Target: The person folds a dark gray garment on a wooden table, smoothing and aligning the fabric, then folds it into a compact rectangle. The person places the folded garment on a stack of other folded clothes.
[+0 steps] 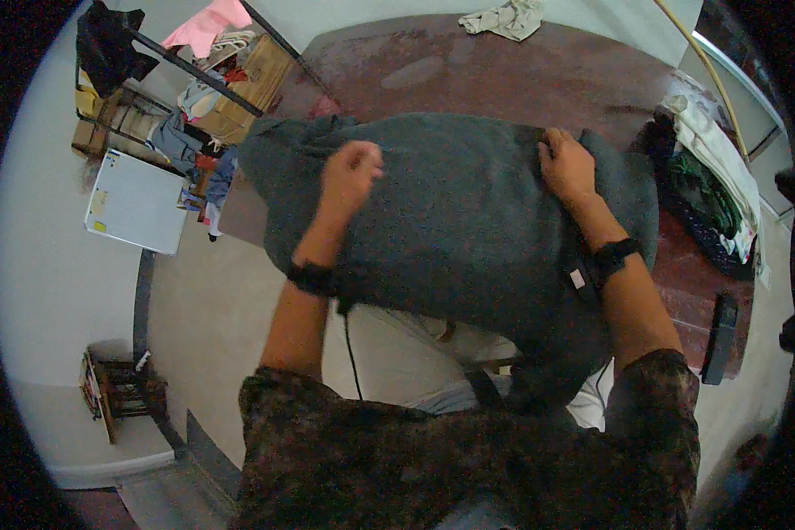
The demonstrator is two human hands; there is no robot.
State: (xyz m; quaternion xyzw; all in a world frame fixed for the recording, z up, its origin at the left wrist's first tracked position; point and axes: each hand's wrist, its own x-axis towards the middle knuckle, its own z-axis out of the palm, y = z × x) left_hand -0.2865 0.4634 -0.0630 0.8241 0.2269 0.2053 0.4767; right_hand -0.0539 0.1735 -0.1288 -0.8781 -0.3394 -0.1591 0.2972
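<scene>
A dark grey-green cloth garment (450, 212) lies spread over the near part of a reddish-brown table (477, 73), with its lower part hanging over the near edge. Above the garment's left part is my left hand (352, 173), slightly blurred, its fingers curled; whether they pinch any cloth cannot be told. My right hand (568, 165) rests at the garment's right side, fingers bent down onto a fold of the cloth. A small pale label (576, 278) shows on the dark cloth below the right wrist. Both wrists wear black bands.
Folded white cloth (709, 152) and dark green clothes (702, 192) lie at the table's right. Beside them is a long black object (720, 338). A crumpled beige cloth (507, 21) lies at the far edge. At left stand a dark metal rack (199, 73), cardboard boxes and a whiteboard (139, 199).
</scene>
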